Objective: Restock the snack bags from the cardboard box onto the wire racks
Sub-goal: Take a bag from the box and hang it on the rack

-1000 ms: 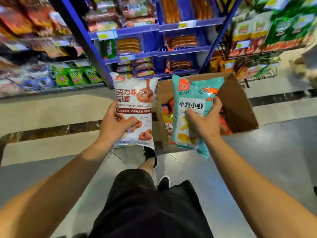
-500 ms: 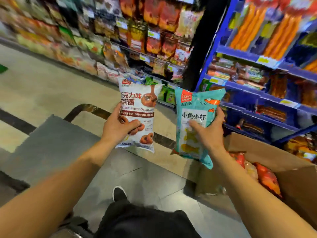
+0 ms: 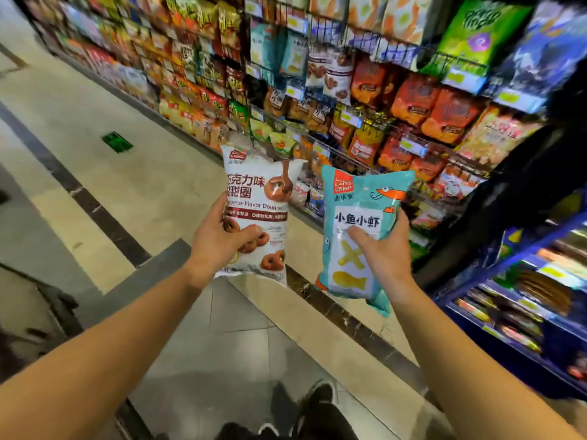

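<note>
My left hand (image 3: pixel 219 239) grips a white snack bag (image 3: pixel 257 198) printed with chocolate doughnut rings, held upright. My right hand (image 3: pixel 382 252) grips a teal snack bag (image 3: pixel 359 198) with fish and shrimp pictures, also upright, just to the right of the white one. Both bags hang in the air in front of the wire racks (image 3: pixel 355 122), which are packed with hanging snack bags. Matching white doughnut bags (image 3: pixel 336 74) and teal bags (image 3: pixel 293 55) hang on an upper row. The cardboard box is out of view.
A blue shelf unit (image 3: pixel 514 290) with packaged goods stands at the right, past a black post (image 3: pixel 508 198). The tiled aisle floor (image 3: pixel 104 128) runs off to the left with a dark inlaid stripe. My dark shoes (image 3: pixel 305 404) show at the bottom.
The view has swung left from the cardboard box and blue shelves to the wire racks of snacks. Both hands keep their bags, now raised nearer the racks. The box has left the frame.
</note>
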